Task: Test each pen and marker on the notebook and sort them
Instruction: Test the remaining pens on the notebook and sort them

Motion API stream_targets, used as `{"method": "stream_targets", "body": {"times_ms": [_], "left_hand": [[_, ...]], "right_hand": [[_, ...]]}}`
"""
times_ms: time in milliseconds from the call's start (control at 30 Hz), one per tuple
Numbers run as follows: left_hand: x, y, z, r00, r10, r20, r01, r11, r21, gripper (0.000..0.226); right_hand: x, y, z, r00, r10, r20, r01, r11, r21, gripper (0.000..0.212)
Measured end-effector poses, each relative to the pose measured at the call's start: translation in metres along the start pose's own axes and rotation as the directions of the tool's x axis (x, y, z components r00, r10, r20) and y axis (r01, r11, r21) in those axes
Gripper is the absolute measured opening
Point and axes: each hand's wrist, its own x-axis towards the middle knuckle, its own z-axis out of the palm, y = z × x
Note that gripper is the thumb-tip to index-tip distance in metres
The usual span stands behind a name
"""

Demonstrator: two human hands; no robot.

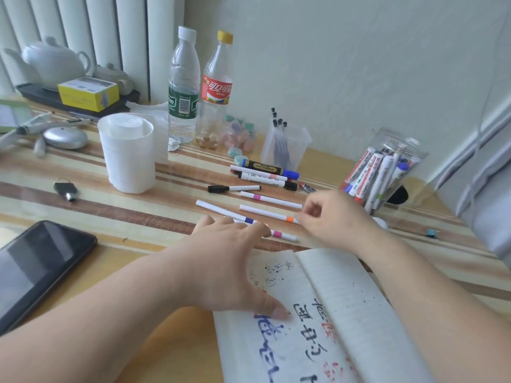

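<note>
Notebook (pixel 326 322) lies open at the table's near edge, soft lined pages scrawled in blue, black and red ink. My left hand (pixel 235 261) is spread flat, thumb pressing the left page, fingertips reaching the pink-banded pen (pixel 282 235). My right hand (pixel 331 217) is curled, fingertips pinching the end of the orange-banded pen (pixel 269 213). Slim white pens lie in a loose row beyond, long axes running left to right, tilted slightly. Thicker markers (pixel 265 174) sit behind them. To the right a clear plastic jar (pixel 387 172) leans, full of markers. Bare striped glossy table (pixel 138 214) stays open on the left, between black phone (pixel 36 269) and pens.
</note>
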Motion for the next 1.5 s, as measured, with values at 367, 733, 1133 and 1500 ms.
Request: {"method": "stream_targets", "body": {"times_ms": [367,733,1133,1500], "left_hand": [[-0.003,0.004,0.002,0.997,0.080,0.018,-0.080,0.997,-0.009,0.102],[0.002,0.012,0.006,0.995,0.098,0.034,-0.098,0.995,-0.002,0.105],[0.027,0.012,0.007,0.958,-0.064,0.279,0.100,0.988,-0.115,0.042],[0.000,-0.022,-0.021,0.987,-0.081,0.137,0.107,0.975,-0.196,0.088]], "right_hand": [[-0.040,-0.002,-0.005,0.996,0.059,0.064,-0.044,0.978,-0.203,0.015],[-0.025,-0.022,0.037,0.995,-0.088,-0.043,0.094,0.986,0.140,0.014],[-0.011,-0.033,0.021,0.992,-0.074,0.099,0.069,0.996,0.053,0.012],[-0.007,-0.017,0.007,0.990,-0.069,0.121,0.055,0.993,0.107,0.017]]}}
